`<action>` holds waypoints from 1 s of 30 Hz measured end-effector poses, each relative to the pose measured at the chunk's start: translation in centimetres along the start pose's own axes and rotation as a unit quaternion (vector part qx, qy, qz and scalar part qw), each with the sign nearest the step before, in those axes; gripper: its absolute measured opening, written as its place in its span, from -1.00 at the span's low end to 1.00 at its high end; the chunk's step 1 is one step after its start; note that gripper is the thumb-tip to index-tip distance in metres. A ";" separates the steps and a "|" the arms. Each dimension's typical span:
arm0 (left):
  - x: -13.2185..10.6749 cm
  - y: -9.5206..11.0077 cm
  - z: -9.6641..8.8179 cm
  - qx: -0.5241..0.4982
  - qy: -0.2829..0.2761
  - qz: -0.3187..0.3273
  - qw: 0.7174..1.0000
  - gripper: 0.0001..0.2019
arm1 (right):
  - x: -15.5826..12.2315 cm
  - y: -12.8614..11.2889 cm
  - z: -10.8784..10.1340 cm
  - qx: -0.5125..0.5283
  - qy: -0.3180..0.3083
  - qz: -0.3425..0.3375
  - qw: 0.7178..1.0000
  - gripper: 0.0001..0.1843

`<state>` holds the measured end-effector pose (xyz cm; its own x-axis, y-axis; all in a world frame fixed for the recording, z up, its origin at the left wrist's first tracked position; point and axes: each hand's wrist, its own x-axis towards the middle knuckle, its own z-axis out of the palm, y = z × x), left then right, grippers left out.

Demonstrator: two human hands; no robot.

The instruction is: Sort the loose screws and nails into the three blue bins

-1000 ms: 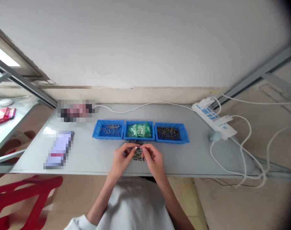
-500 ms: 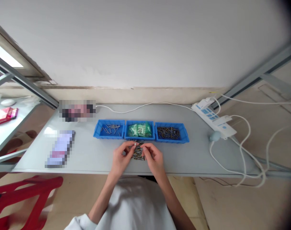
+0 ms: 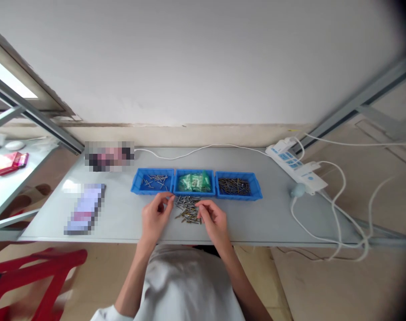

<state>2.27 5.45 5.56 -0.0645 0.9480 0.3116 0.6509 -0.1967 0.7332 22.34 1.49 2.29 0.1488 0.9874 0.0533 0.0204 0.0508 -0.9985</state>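
A pile of thin silver and brass-coloured fasteners point(image 3: 187, 209), screws or nails, lies on the table before the middle box. My left hand point(image 3: 156, 217) is just left of the pile, thumb and forefinger pinched near the left box's front edge; whatever they hold is too small to make out. At the pile's right edge, my right hand point(image 3: 214, 219) has its fingers bent in a pinch, their content hidden. Behind the pile three blue boxes stand in a row: the left box point(image 3: 135, 187) with silver fasteners, the middle box point(image 3: 194, 193) with green-wrapped packets, the right box point(image 3: 257, 191) with dark fasteners.
A blurred-out phone-like object point(image 3: 85, 207) lies on the grey table point(image 3: 122, 227) at left, a pixelated object point(image 3: 109, 157) behind it. At right are a white power strip point(image 3: 294, 165) and looping cables. A red stool point(image 3: 52, 263) stands at lower left.
My left hand has moved left, off the pile, toward the front of the left box. More of the pile now shows. My right hand has stayed nearly in place.
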 end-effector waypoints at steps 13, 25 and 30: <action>-0.7 -1.7 0.0 0.111 -0.201 -0.009 0.973 -0.67 | 0.0 -0.1 0.0 0.009 0.000 -0.003 1.000 -0.71; -1.1 -1.7 -0.5 0.129 -0.198 -0.040 0.971 -0.74 | 0.0 -0.1 -0.2 0.002 -0.007 0.000 1.000 -0.69; -1.3 -1.6 -0.6 0.122 -0.198 -0.027 0.972 -0.75 | 0.0 0.2 -0.3 -0.001 -0.008 -0.004 1.000 -0.71</action>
<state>0.80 4.39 4.34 0.1611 0.9868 -0.0161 0.8184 -0.1245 0.5610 22.60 1.45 2.11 0.1333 0.9892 0.0607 0.0230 0.0581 -0.9980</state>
